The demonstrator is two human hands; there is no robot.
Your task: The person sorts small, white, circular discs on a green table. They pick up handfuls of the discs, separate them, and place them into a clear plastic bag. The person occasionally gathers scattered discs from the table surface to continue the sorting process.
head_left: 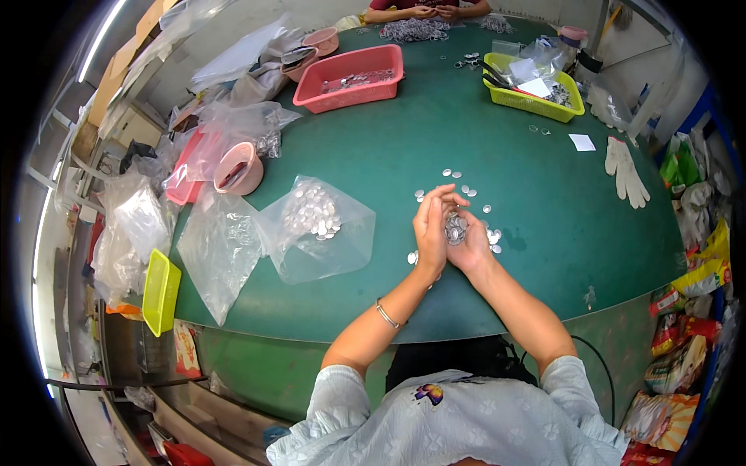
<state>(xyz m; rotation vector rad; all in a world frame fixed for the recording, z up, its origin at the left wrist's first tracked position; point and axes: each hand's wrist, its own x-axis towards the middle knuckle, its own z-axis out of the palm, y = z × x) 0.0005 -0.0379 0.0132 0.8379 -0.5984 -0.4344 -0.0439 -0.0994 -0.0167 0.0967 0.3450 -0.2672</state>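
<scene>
Above the green table, my left hand [430, 231] and my right hand [469, 250] are cupped together. Between the palms lies a heap of small silvery round discs [456, 229]. The left fingers close in from the side, and the right palm is turned up under the heap. More loose discs [471, 191] are scattered on the table around both hands, some partly hidden by my wrists. To the left, a clear plastic bag [350, 241] lies flat with a pile of similar discs [313, 208] in or on it.
Left of the bag are an empty-looking clear bag [220, 252], a pink bowl [252, 172] and a yellow-green basket [174, 299]. Farther back stand a pink tray [348, 99] and a full yellow basket [536, 103]. A white glove [624, 172] lies right. Another person's hands [435, 12] work opposite.
</scene>
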